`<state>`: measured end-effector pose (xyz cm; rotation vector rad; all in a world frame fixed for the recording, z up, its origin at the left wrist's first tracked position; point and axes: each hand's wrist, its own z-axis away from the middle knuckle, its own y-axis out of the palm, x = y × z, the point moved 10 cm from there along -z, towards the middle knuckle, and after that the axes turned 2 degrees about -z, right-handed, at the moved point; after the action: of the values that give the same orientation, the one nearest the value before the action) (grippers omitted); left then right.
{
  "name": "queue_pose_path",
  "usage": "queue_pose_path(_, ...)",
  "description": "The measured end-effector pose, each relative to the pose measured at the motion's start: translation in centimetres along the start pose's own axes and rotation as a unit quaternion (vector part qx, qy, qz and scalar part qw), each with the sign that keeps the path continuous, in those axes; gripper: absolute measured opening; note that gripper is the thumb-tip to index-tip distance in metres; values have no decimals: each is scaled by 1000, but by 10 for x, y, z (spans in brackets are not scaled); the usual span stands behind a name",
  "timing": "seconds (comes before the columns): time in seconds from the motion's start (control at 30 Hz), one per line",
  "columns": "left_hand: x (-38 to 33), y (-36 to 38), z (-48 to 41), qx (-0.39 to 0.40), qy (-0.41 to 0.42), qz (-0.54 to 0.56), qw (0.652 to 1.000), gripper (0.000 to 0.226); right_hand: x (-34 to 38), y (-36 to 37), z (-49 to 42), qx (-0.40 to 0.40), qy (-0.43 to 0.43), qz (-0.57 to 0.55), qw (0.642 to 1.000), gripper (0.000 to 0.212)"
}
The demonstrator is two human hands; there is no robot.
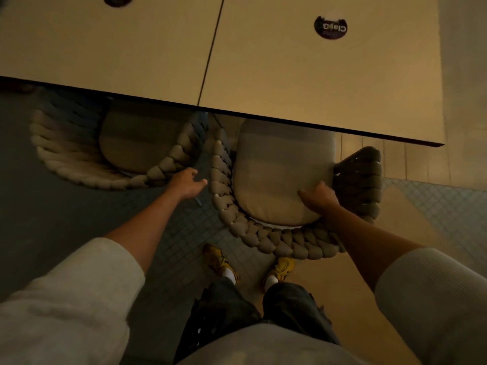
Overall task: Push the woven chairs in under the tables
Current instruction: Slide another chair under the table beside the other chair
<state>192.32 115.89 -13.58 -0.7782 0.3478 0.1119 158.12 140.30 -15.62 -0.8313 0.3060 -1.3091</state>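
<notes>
We reach both arms forward and down. Our right hand (320,197) presses its grip on the cushion (282,175) of the right woven chair (263,238), which sits half under the worktop (303,83) near its right corner. Our left hand (185,181) hangs released, fingers spread, between that chair and the left woven chair (79,164), also half tucked under the near edge.

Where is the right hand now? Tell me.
In the head view, right of centre: the right hand rests on the seat cushion of the right woven chair.
</notes>
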Motion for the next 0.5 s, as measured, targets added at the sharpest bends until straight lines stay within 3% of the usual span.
queue_pose_path(0.2, 60, -78, 3, -55, 5, 15, 998, 51, 114, 38, 44, 39, -82, 17, 996, 84)
queue_pose_path(0.5, 172, -169, 17, -127, -49, 79, 988, 71, 263, 104, 95, 63, -183, 37, 980, 71)
